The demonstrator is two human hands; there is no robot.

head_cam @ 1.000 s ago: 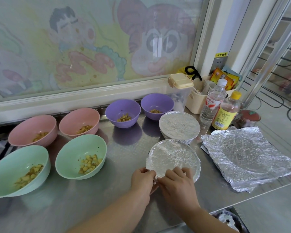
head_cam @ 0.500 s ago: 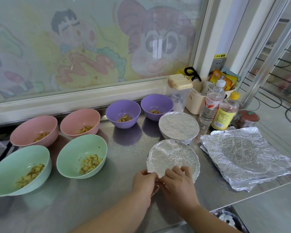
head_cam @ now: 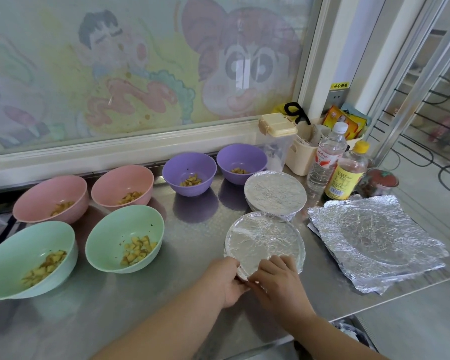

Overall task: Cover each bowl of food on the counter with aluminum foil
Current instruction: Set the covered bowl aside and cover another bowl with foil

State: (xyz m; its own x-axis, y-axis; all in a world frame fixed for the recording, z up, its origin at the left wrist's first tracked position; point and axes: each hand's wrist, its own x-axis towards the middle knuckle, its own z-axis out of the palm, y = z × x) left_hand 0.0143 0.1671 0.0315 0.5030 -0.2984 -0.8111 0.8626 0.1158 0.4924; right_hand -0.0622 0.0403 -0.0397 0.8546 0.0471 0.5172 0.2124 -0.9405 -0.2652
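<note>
The steel counter [head_cam: 115, 320] carried 6 open bowls [head_cam: 102, 245] at left. At lower center, the left hand [head_cam: 224, 279] and right hand [head_cam: 278, 281] pinched the near rim of the foil-covered bowl [head_cam: 264, 237]. Its cover appeared thin, light and tear-prone; the folded edge was the safest hold.

Kitchen prep corner: stainless steel counter [head_cam: 102, 320] across the lower frame, plastic bowls [head_cam: 109, 245] of diced food left and centre, foil-covered bowl [head_cam: 264, 237] centre-right, bottles [head_cam: 344, 175] and a caddy [head_cam: 300, 158] upper right (cartoon-painted window [head_cam: 140, 61] along the top).
</note>
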